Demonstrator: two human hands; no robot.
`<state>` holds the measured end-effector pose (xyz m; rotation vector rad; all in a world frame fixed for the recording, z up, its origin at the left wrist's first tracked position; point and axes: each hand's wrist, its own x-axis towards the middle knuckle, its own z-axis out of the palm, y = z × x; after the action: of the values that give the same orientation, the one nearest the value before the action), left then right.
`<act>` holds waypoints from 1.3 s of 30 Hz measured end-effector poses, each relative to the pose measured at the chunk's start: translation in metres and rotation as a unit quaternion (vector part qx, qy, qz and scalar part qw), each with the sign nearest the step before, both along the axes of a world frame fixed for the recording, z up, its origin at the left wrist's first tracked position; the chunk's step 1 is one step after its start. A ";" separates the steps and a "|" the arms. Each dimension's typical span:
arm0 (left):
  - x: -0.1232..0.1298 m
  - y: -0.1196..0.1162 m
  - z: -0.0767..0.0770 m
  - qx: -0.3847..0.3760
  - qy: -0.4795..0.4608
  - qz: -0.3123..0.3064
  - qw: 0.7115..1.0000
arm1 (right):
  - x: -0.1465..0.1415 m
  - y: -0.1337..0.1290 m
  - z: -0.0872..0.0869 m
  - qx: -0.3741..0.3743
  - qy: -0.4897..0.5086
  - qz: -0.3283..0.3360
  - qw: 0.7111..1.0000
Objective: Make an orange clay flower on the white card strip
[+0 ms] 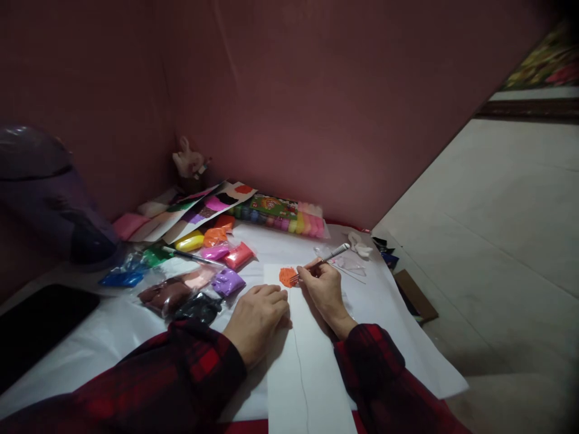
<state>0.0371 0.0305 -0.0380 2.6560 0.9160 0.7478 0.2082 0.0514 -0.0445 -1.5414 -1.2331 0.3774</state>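
Note:
My right hand (325, 292) grips a fork (333, 254) with a striped handle. Its tines touch an orange clay patch (286, 276), whose surface is marked with fine lines. The patch lies near the far end of a long white paper strip (301, 374), along which a thin pencil line runs. My left hand (260, 319) rests on the strip's left edge, just below the patch, fingers laid down and holding nothing visible. Left of it lie a purple clay packet (228, 281), a black one (199, 307) and a brown one (163, 295).
More clay packets, such as a yellow one (190, 242), are spread at the left. Behind them are cards with coloured patches (212, 208) and a tray of coloured clay (289, 217). A dark phone-like slab (43, 328) and a purple container (54, 199) stand farther left. A crumpled white piece (360, 244) lies right.

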 end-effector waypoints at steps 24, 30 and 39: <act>-0.001 -0.001 0.002 0.003 0.000 -0.009 1.000 | 0.005 0.002 -0.004 -0.016 -0.057 0.029 0.998; 0.000 -0.001 0.002 -0.010 0.007 -0.009 1.000 | 0.007 0.002 -0.002 -0.009 -0.072 0.028 0.997; 0.000 0.000 0.002 -0.001 0.002 -0.009 1.000 | 0.010 0.002 -0.001 0.003 -0.103 0.024 0.994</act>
<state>0.0369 0.0304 -0.0363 2.6619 0.8925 0.7383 0.2185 0.0534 -0.0452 -1.5784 -1.4326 0.2499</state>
